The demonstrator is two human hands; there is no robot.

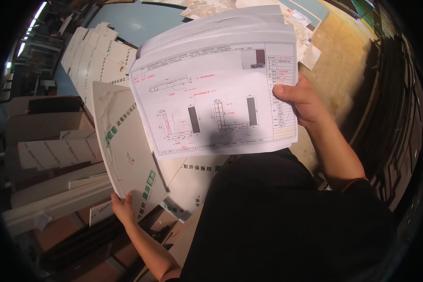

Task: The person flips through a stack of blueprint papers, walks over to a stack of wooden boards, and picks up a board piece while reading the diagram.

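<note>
My right hand (pixel 308 102) is closed on the right edge of a stack of printed drawing sheets (pixel 207 105), thumb on top and the other fingers hidden behind. The top sheet shows line drawings, dark upright bars, red notes and a table down its right side. Lower left, my left hand (pixel 123 207) grips the edge of a pale board (pixel 129 150) covered in a printed film with green and black lettering. The board stands tilted, and its film looks wrinkled near the upper left.
More film-covered boards (pixel 98 58) lie behind, on a blue-grey surface (pixel 131 21). Boards and panels (pixel 58 152) are stacked at the left. Dark long pieces (pixel 385 113) line the right side, beside a yellowish floor (pixel 336 80). Another printed board (pixel 188 181) lies below the sheets.
</note>
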